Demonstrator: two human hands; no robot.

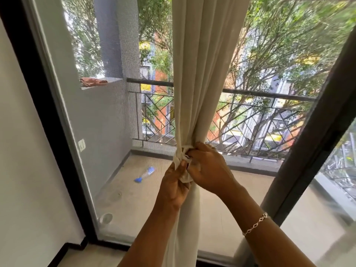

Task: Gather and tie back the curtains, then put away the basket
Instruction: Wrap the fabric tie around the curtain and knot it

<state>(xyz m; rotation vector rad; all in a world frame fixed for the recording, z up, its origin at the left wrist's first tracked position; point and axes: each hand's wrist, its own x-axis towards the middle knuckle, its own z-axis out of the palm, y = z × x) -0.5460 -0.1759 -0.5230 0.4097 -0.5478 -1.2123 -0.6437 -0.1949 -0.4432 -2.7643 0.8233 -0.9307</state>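
Note:
A cream curtain hangs in front of the glass balcony door, gathered into one narrow bundle at mid height. A cream fabric tie wraps the bundle there. My left hand grips the tie's loose end from below, fingers curled round the cloth. My right hand pinches the knot from the right side; a silver bracelet sits on that wrist. Below the hands the curtain falls straight down between my forearms. No basket is in view.
A black door frame stands at the left and another dark frame post at the right. Beyond the glass lie a balcony floor with a blue-capped plastic bottle, a metal railing and trees.

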